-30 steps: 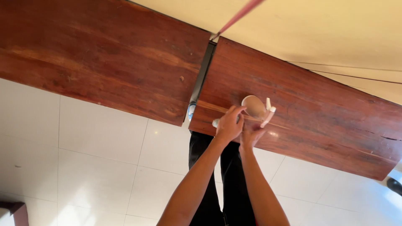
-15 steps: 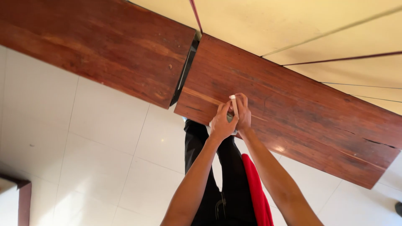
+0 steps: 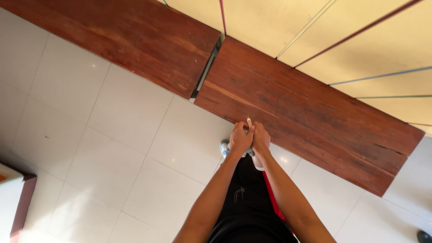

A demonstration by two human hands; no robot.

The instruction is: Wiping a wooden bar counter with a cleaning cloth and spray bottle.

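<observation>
My left hand [image 3: 240,140] and my right hand [image 3: 260,139] are pressed together in front of me, over the near edge of a long reddish wooden bench [image 3: 306,103]. Between the fingertips a small pale object [image 3: 249,122] sticks up; most of it is hidden by the fingers, so I cannot tell what it is. Both hands have fingers curled around it. Below the hands I see my dark trousers [image 3: 245,202] with a red stripe and a light shoe [image 3: 224,147] on the floor.
A second wooden bench [image 3: 135,36] stands end to end with the first, a narrow gap [image 3: 204,74] between them. Behind them is a cream wall [image 3: 324,36] with thin coloured cords. White floor tiles [image 3: 112,144] spread to the left; a dark-edged piece of furniture [image 3: 18,198] sits at the lower left.
My hands have closed together over the small object and drawn back from the bench top toward its near edge. The view has tilted down, showing more floor.
</observation>
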